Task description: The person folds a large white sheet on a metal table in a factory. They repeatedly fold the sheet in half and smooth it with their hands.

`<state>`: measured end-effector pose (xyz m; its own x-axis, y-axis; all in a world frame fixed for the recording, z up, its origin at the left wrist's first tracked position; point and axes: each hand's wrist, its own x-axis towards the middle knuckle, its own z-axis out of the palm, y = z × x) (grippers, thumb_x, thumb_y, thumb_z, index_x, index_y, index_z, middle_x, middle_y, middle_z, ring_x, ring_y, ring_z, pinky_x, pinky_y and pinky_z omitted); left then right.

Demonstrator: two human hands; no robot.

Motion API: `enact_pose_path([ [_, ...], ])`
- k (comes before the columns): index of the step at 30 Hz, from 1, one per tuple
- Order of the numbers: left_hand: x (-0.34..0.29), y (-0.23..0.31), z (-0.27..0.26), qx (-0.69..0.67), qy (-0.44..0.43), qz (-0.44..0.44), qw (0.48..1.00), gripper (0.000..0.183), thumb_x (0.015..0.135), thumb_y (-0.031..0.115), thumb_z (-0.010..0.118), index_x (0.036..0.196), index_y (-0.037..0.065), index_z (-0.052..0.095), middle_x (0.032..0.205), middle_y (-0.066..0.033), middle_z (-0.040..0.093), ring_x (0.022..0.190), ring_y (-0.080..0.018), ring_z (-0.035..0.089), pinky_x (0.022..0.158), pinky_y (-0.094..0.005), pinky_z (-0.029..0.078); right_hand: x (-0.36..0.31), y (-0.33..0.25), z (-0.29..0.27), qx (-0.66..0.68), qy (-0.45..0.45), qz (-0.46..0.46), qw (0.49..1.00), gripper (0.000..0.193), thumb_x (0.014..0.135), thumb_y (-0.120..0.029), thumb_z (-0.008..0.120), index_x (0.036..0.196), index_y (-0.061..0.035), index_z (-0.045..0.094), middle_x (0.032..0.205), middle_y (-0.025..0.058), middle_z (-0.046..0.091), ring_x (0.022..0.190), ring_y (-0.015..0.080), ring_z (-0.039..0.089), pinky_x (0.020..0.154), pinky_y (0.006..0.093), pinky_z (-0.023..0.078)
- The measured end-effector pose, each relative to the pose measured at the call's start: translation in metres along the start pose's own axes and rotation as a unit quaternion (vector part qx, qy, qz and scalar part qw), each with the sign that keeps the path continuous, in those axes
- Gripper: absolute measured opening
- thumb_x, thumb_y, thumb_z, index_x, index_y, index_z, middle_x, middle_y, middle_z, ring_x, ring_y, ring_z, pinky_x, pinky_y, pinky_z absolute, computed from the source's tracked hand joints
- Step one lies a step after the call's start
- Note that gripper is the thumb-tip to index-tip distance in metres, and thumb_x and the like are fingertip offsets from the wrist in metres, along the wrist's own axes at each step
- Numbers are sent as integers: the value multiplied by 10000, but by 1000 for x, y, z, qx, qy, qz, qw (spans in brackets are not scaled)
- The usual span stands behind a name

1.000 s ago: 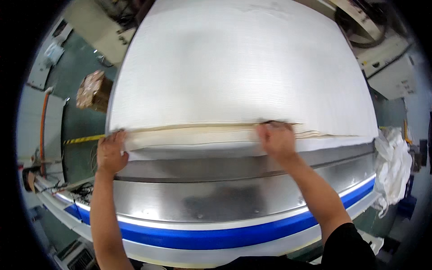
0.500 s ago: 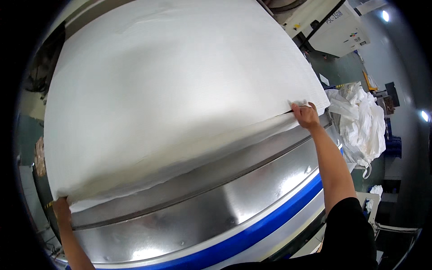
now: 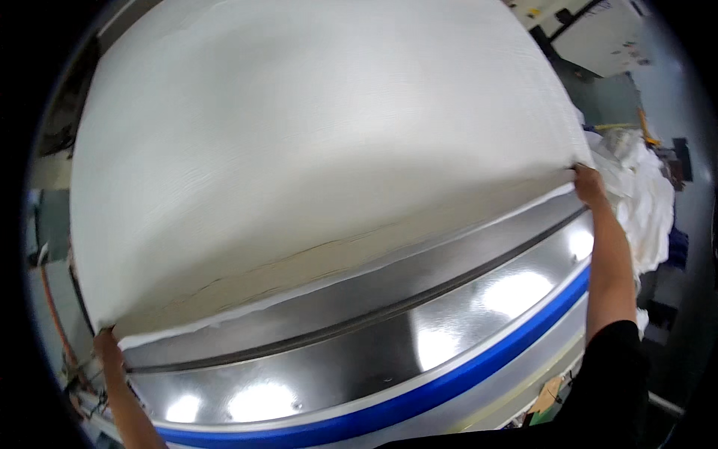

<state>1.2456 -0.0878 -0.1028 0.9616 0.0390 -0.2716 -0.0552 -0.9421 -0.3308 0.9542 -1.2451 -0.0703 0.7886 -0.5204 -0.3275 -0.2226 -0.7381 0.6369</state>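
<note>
A wide white fabric sheet spreads over most of the view, its near edge running aslant from lower left to upper right. At the sheet's near left corner, my left hand is closed on the edge. My right hand grips the same edge at the near right corner. Between the hands the edge hangs in shallow folds and casts a shadow. The undersides of the fingers are hidden by the cloth. Below the edge lies a shiny metal surface with a dark seam across it.
A blue band curves along the near side of the metal. Beyond my right hand sits a heap of crumpled white cloth. A pale machine cabinet stands at the far right. Dark machine parts line the left side.
My right hand has moved outward to the right corner and pulls the near edge straighter. My left hand stays at the left corner. The view has shifted slightly.
</note>
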Motion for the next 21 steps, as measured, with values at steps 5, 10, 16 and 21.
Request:
enact_pose_path([
  [5,-23,59,-83,239,-168,-23,956,360,878,156,505,1236,185,517,1229,-49,563,1166,-236,505,1031,-404,333,-16,39,-17,194,43,-17,980,303,824,-41,504,1088,-137,620,1044,97,659,946,266,633,808,361,507],
  [10,-78,-57,-102,178,-12,18,984,341,854,91,526,1180,171,578,1149,-69,606,1078,-287,549,1008,-430,360,-26,52,-71,162,79,6,984,333,775,11,525,1072,-97,630,1046,162,640,985,330,596,858,401,465],
  [16,-144,-57,-136,136,-53,77,986,308,814,55,485,1060,130,655,978,-139,659,934,-370,589,938,-441,408,-92,143,-28,168,31,-93,981,467,756,-4,560,1214,-96,541,1109,175,595,1033,369,543,883,433,434],
  [21,-230,-62,-73,187,-274,46,942,363,784,63,510,1101,183,640,1088,-85,640,1033,-262,586,969,-461,394,-178,112,14,117,-24,-171,978,333,717,-5,533,1026,-83,629,965,161,641,933,353,585,833,441,446],
])
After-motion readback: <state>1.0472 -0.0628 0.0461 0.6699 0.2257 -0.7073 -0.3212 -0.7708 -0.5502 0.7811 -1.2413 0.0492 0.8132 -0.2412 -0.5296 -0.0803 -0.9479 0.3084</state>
